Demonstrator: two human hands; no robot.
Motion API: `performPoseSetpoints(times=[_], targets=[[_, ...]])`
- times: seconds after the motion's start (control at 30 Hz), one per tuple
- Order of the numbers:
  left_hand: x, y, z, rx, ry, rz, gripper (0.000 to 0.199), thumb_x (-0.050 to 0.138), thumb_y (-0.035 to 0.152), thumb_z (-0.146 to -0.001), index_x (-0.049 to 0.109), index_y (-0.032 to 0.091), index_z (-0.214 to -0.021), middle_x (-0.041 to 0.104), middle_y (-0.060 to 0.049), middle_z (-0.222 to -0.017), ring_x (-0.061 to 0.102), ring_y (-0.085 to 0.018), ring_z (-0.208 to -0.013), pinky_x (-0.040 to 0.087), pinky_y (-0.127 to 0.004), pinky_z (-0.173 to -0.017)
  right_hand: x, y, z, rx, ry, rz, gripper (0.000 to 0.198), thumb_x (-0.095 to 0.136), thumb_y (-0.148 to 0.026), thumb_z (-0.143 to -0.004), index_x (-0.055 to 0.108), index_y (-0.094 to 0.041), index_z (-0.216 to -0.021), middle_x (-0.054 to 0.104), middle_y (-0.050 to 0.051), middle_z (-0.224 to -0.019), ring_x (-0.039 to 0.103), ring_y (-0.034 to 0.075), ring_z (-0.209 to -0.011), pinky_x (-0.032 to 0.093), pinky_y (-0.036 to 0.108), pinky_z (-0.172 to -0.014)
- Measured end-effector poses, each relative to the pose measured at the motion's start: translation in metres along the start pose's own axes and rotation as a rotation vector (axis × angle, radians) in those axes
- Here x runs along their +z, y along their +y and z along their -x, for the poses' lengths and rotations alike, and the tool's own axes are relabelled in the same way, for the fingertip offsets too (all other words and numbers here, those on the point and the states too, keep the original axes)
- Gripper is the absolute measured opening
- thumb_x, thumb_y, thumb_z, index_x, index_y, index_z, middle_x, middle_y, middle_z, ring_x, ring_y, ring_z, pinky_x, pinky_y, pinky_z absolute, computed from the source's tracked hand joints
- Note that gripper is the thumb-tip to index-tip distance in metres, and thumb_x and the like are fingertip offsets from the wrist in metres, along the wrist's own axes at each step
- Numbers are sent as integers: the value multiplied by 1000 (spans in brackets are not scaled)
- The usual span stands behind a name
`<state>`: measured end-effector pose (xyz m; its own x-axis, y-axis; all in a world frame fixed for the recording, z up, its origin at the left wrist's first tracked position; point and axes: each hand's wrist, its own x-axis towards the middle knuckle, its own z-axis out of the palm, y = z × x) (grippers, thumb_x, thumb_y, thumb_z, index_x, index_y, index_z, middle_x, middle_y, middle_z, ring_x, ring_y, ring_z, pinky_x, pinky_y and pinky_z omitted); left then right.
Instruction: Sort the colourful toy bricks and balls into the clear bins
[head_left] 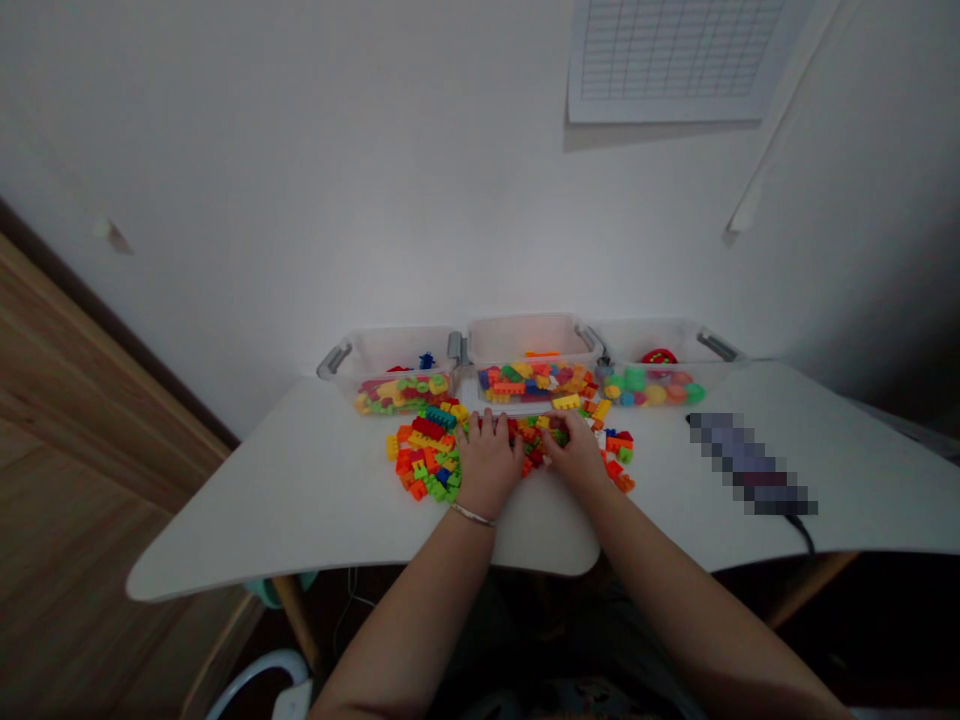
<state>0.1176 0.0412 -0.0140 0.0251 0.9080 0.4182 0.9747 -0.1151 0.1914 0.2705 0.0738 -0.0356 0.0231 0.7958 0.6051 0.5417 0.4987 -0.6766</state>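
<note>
A pile of colourful plastic building bricks lies spread on the white table, in orange, red, yellow, green and blue. On its middle rests my left hand, palm down, fingers stretched out and slightly apart over the bricks. A bracelet circles that wrist. Beside it on the right, my right hand is curled, thumb and fingers closed around a small greenish brick at the pile's edge; the fingers partly hide it. More bricks lie right of this hand, including a yellow one behind it.
Three clear plastic bins stand along the wall: the left bin and middle bin hold mixed toy pieces, the right bin rounded pieces. A pixelated dark object with a cable lies on the right of the white table.
</note>
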Motion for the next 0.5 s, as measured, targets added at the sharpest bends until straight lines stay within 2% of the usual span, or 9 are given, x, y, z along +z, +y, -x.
performPoseSetpoints(times=[0.13,0.3,0.5], targets=[[1,-2,-3,113,-5,39,46,41,41,-96,53,20,-135,53,-13,-142,44,-33,-132,30,-58,-111,-1,-4,0,-7,-6,-2,22,55,-32,-79,62,-22,-98,65,9,-90,61,25,-85,53,45,-80],[2,-2,-4,148,-14,46,43,44,38,-95,56,18,-130,53,-14,-142,43,-33,-133,26,-58,-113,0,-5,-1,-14,12,-20,23,55,-33,-79,62,-22,-97,65,9,-89,61,25,-84,53,45,-80],[0,-2,-4,142,-25,64,37,48,33,-92,59,22,-126,54,-11,-142,43,-31,-134,26,-58,-114,-10,-13,-14,-41,170,-29,22,56,-35,-80,61,-22,-97,66,8,-92,61,23,-83,53,42,-80]])
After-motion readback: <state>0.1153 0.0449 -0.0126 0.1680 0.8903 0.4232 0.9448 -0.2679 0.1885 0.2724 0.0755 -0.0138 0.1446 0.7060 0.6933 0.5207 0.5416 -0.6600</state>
